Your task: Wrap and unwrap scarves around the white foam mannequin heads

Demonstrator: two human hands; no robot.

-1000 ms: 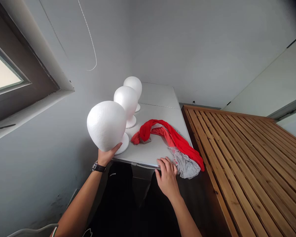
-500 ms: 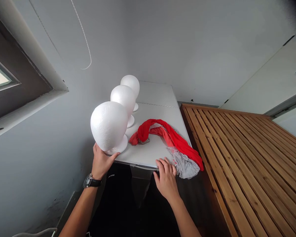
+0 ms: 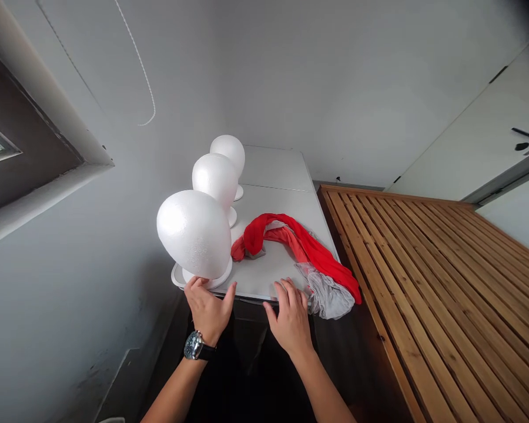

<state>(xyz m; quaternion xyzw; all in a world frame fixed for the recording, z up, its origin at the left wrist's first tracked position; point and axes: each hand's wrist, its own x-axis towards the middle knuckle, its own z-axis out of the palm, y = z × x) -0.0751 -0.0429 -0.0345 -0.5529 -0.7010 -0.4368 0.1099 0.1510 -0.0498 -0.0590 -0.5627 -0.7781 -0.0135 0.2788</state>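
Note:
Three white foam mannequin heads stand in a row along the left side of the white table (image 3: 264,281): a near head (image 3: 194,232), a middle head (image 3: 215,179) and a far head (image 3: 229,154). My left hand (image 3: 209,305), with a watch (image 3: 194,345) on its wrist, is at the base of the near head, thumb apart from the fingers; whether the fingertips touch it I cannot tell. My right hand (image 3: 291,317) lies open at the table's front edge, fingers spread. Beside it a red and grey scarf (image 3: 304,244) curves over the table, its grey end hanging at the corner.
A slatted wooden bed frame (image 3: 423,270) runs along the right of the table. Grey walls close in behind and on the left, with a window frame (image 3: 30,111) at upper left. A bead cord (image 3: 143,64) hangs there. A door handle (image 3: 528,134) shows far right.
The near foam head has turned and shifted slightly toward the front edge. My left hand has moved right and down, its grasp on the base loosened. My right hand has shifted slightly.

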